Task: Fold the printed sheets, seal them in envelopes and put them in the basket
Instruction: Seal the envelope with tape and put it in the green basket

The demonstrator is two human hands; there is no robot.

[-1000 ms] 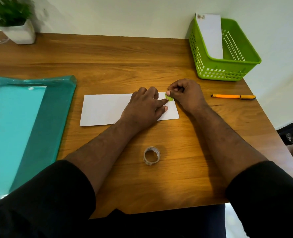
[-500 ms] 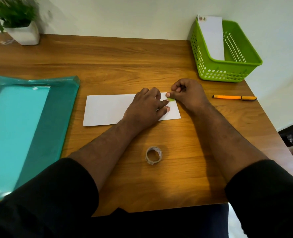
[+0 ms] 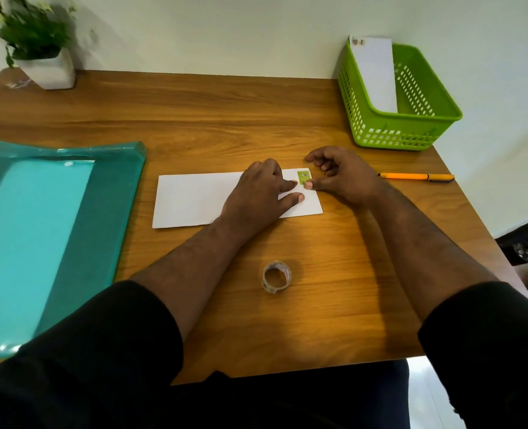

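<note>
So the white envelope (image 3: 213,199) lies flat in the middle of the wooden table (image 3: 194,119), long side toward the person, and there's a small green stamp (image 3: 303,177) sitting in its top right corner. The left hand (image 3: 256,196) rests on the envelope with fingers stretched out fairly straight, index tip right beside the stamp, thumb flat on the paper lower down. Looks like it's there to pin the envelope so it doesn't slide while the stamp gets pressed on.

The right hand (image 3: 340,178) is off the right edge of the envelope, fingers loosely curled and holding nothing, with only the thumb tip touching the stamp's lower edge. Probably smoothing it down, though that's a guess.

The green basket (image 3: 411,131) sits at the far right corner with one stamped envelope (image 3: 377,75) already standing inside, so this one likely goes there next. An orange pen (image 3: 417,177) lies just right of the right hand, a roll of clear tape (image 3: 276,277) sits nearer the person, a teal plastic folder (image 3: 40,230) lies on the left, and a potted plant (image 3: 36,44) sits at the far left corner
</note>
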